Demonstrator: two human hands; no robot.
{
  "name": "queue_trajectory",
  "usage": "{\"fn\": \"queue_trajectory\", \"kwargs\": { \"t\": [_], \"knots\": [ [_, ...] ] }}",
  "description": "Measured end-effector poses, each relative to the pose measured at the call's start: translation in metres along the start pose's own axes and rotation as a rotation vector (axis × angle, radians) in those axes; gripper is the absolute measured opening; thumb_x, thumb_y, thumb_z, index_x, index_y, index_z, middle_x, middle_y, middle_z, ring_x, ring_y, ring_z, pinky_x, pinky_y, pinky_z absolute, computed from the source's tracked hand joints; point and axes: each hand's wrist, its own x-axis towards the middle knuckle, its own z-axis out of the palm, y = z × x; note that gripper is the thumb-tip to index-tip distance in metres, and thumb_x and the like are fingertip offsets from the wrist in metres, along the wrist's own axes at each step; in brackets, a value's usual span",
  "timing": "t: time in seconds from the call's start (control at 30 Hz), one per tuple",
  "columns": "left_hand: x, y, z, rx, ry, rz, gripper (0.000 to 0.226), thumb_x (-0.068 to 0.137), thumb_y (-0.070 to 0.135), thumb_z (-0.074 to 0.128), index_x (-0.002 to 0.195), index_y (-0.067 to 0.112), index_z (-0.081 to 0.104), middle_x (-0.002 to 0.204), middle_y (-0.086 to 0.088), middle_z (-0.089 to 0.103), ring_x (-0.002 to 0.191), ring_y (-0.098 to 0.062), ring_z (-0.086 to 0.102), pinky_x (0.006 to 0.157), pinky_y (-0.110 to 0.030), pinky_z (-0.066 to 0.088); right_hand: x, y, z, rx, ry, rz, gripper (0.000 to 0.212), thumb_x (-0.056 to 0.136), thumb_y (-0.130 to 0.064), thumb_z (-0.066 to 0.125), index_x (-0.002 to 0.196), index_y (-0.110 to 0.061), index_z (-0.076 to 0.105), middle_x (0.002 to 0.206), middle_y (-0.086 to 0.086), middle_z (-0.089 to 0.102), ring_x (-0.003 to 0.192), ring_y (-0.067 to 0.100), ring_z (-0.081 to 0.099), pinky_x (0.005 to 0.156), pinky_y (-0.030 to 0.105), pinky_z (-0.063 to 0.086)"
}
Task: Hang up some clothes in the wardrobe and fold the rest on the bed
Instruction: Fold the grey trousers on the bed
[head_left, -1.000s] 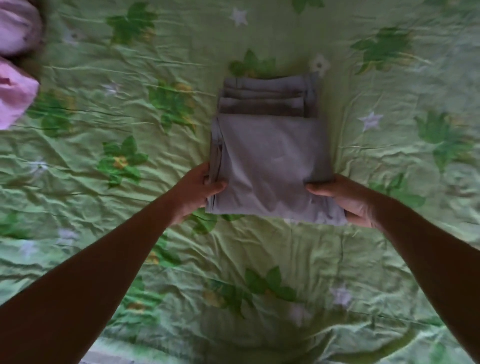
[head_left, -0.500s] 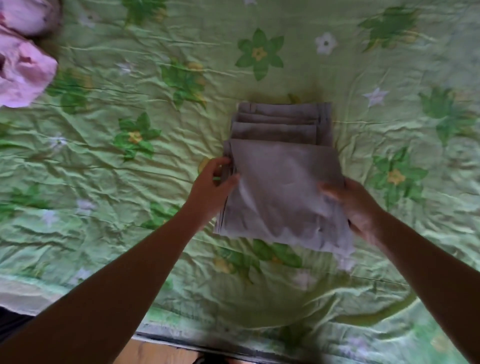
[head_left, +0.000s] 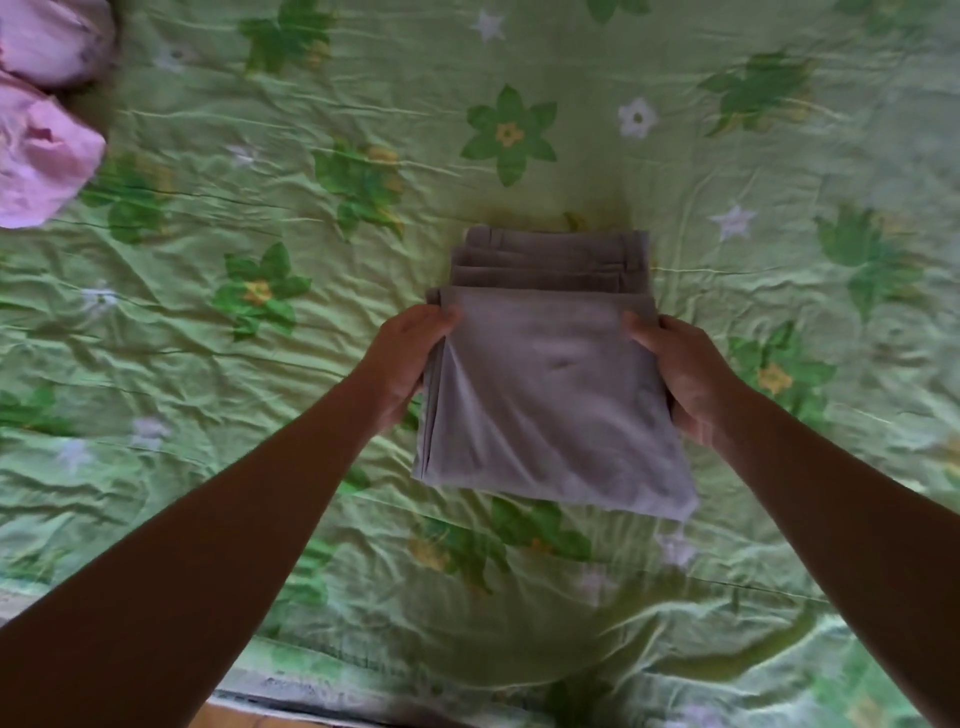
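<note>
Floral bedsheet (head_left: 208, 364); hands (head_left: 408, 358) (head_left: 680, 374) around folded garment (head_left: 550, 395)

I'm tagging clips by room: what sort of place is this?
Probably a bedroom: a wrinkled green floral bedsheet fills the view, with a folded grey garment in the middle and pink clothes at far left.

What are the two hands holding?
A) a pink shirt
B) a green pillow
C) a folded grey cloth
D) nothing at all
C: the left hand and the right hand each grip one side of the folded grey cloth above the green flowery sheet, while the pink bundle lies apart at the far left.
</note>
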Motion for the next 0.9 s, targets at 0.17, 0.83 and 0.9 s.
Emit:
{"fn": "queue_trajectory", "kwargs": {
  "t": [0.17,0.83,0.9],
  "knots": [
    [0.008,0.008,-0.008,0.008,-0.085,-0.043,0.012,0.094,0.026,0.066,0.086,0.02,0.059,0.082,0.002,0.067,0.075,-0.015,0.063,0.069,-0.032,0.049,0.003,0.0,-0.002,-0.101,0.041,-0.058,0.018,0.094,-0.027,0.068,0.109,-0.017,0.068,0.106,0.01,0.075,0.089,0.025,0.075,0.079,0.045,0.061],
    [-0.004,-0.057,0.021,1.256,0.217,0.775,0.071,0.094,0.058,0.051,0.156,0.03,0.029,0.166,-0.017,0.009,0.154,-0.034,0.005,0.119,-0.057,0.018,-0.009,0.045,0.002,-1.571,0.135,-0.798,0.074,0.097,-0.064,0.033,0.16,-0.029,0.019,0.168,0.011,0.002,0.154,0.035,0.001,0.116,0.069,0.011],
    [0.017,-0.064,0.017,1.32,0.175,0.741,0.073,0.095,0.062,0.046,0.158,0.032,0.024,0.166,-0.017,0.005,0.154,-0.033,0.0,0.119,-0.058,0.018,0.008,0.049,0.0,-1.599,0.118,-0.735,0.077,0.095,-0.07,0.031,0.16,-0.034,0.009,0.168,0.009,-0.005,0.154,0.031,-0.007,0.116,0.07,0.01]
  ]
}}
